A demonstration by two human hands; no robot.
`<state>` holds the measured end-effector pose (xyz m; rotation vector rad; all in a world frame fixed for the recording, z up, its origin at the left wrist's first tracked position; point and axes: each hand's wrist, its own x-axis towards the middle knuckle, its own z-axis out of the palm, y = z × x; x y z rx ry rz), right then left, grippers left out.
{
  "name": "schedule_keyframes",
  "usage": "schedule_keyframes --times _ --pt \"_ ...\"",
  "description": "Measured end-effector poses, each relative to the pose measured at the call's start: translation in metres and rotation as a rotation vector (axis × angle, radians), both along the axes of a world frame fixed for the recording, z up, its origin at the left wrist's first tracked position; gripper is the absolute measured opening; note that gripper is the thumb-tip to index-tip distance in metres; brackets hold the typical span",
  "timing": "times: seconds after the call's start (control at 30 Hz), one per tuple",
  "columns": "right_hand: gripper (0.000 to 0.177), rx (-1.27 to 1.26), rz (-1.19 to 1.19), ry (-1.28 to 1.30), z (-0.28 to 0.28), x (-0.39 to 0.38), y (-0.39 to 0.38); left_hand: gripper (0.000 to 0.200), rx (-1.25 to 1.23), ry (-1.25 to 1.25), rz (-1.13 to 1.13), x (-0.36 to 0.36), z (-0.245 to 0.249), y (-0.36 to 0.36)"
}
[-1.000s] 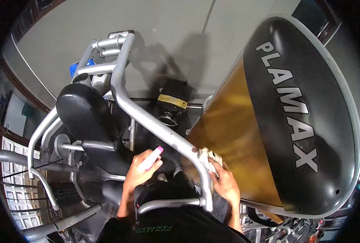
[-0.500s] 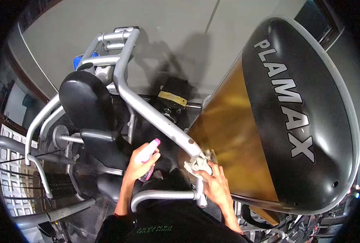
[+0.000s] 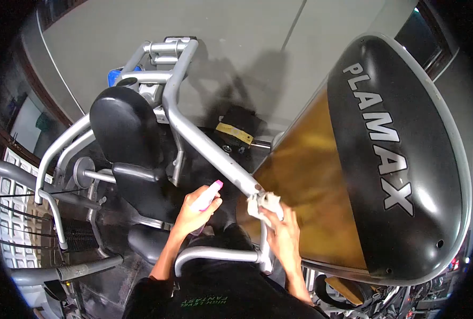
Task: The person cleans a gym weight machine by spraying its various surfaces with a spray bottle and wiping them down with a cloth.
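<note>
My left hand (image 3: 194,215) is closed around a white spray bottle (image 3: 206,196) with a pink nozzle, held over the dark floor left of the frame. In my right hand (image 3: 283,231) is a crumpled whitish cloth (image 3: 264,205), pressed on the silver tube (image 3: 210,151) near its lower bend. That tube slopes down from the upper left of the machine. Just right of the cloth stands a large shroud (image 3: 407,133) with a black face lettered PLAMAX and a brown translucent side (image 3: 311,186).
A black padded seat back (image 3: 122,125) and seat (image 3: 140,194) are on the left. A curved silver handle (image 3: 215,254) crosses before my body. Behind are a grey wall (image 3: 247,32) and a black object with a yellow strip (image 3: 235,133).
My right hand and the cloth have moved slightly up along the tube. My left hand with the bottle appears a little further right. The view has shifted slightly.
</note>
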<state>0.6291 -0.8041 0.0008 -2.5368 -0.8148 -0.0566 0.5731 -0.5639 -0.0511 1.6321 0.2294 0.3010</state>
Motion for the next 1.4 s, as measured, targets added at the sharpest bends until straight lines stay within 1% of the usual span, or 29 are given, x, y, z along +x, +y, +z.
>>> schedule_keyframes --times 0.03,0.07,0.1,0.17,0.2,0.27,0.3,0.33,0.4,0.43,0.47,0.53,0.57,0.6,0.67,0.7,0.73,0.8,0.93,1.0,1.03,1.07,1.13,1.17,1.2,1.27,1.3,1.37,1.4 --pt "0.05 -0.087 0.012 -0.049 -0.001 -0.003 0.002 0.011 0.055 0.005 0.026 -0.001 0.002 0.003" --pt "0.05 -0.174 0.024 -0.098 -0.002 -0.007 0.003 0.011 0.059 0.003 0.035 -0.003 0.001 0.004" --pt "0.05 -0.171 0.032 -0.1 -0.001 -0.011 0.0 0.011 0.102 -0.047 0.085 -0.004 -0.003 0.005" --pt "0.051 -0.23 0.067 0.025 0.007 -0.017 -0.015 0.01 0.144 -0.097 0.138 -0.007 -0.005 0.007" --pt "0.046 -0.285 0.077 0.107 0.02 -0.019 -0.022 0.01 0.134 -0.099 0.127 -0.007 -0.005 0.007" --pt "0.039 -0.253 0.039 0.401 0.037 -0.015 -0.035 0.009 0.117 -0.103 0.123 -0.008 -0.006 0.007" --pt "0.036 -0.307 0.145 0.45 0.033 -0.006 -0.046 0.009 0.128 -0.114 0.115 -0.008 -0.007 0.007" --pt "0.037 -0.201 0.209 0.52 0.038 0.002 -0.049 0.009 0.141 -0.126 0.11 -0.007 -0.007 0.008" --pt "0.038 0.02 0.205 0.664 0.05 0.01 -0.037 0.009 0.159 -0.155 0.132 -0.008 -0.006 0.009" --pt "0.037 0.114 0.189 0.582 0.046 0.012 -0.03 0.008 0.18 -0.182 0.148 -0.008 -0.005 0.01" --pt "0.037 0.247 0.17 0.497 0.056 0.011 -0.011 0.008 0.183 -0.184 0.155 -0.009 -0.005 0.011" --pt "0.037 0.333 0.101 0.301 0.058 0.013 0.016 0.01 0.131 -0.195 0.222 -0.01 -0.003 0.015" --pt "0.038 0.258 0.066 0.169 0.053 0.016 0.026 0.01 0.133 -0.199 0.229 -0.011 -0.001 0.017" --pt "0.041 0.361 -0.012 0.179 0.052 0.016 0.039 0.01 0.099 -0.166 0.254 -0.014 0.002 0.02" --pt "0.043 0.237 -0.043 -0.156 0.028 0.031 0.055 0.01 0.065 -0.136 0.289 -0.017 0.004 0.027" --pt "0.045 0.145 -0.042 -0.207 0.017 0.038 0.059 0.009 0.081 -0.15 0.306 -0.02 0.003 0.03" --pt "0.042 0.09 -0.026 -0.101 0.011 0.041 0.061 0.009 0.096 -0.164 0.324 -0.022 0.001 0.033" --pt "0.037 -0.098 -0.006 -0.007 0.009 0.043 0.063 0.009 0.066 -0.147 0.351 -0.03 -0.002 0.037" --pt "0.034 -0.117 0.064 -0.05 0.023 0.04 0.055 0.01 -0.07 -0.094 0.428 -0.056 -0.01 0.04" --pt "0.033 -0.221 0.132 0.03 0.035 0.035 0.052 0.01 -0.09 -0.096 0.489 -0.07 -0.013 0.04" --pt "0.03 -0.251 0.118 0.117 0.039 0.032 0.052 0.01 -0.038 -0.096 0.497 -0.08 -0.015 0.041" --pt "0.03 -0.258 0.142 0.119 0.039 0.033 0.05 0.01 -0.004 -0.105 0.528 -0.088 -0.015 0.041" --pt "0.031 -0.187 0.103 0.185 0.039 0.034 0.046 0.01 -0.055 -0.109 0.595 -0.104 -0.019 0.039" --pt "0.031 -0.092 0.084 0.173 0.039 0.033 0.048 0.008 -0.043 -0.089 0.622 -0.114 -0.017 0.037" --pt "0.031 -0.003 0.086 0.094 0.036 0.033 0.048 0.007 0.003 -0.059 0.661 -0.122 -0.012 0.035" --pt "0.031 -0.041 0.067 -0.044 0.029 0.033 0.046 0.008 -0.012 -0.043 0.736 -0.14 -0.017 0.031" --pt "0.031 -0.044 0.08 -0.036 0.026 0.03 0.043 0.01 -0.084 -0.052 0.756 -0.148 -0.015 0.026" --pt "0.035 -0.139 0.138 0.006 0.019 0.021 0.036 0.01 -0.065 -0.047 0.797 -0.164 -0.014 0.018" --pt "0.035 -0.14 0.149 0.016 0.018 0.015 0.033 0.01 -0.048 -0.053 0.822 -0.173 -0.015 0.013"
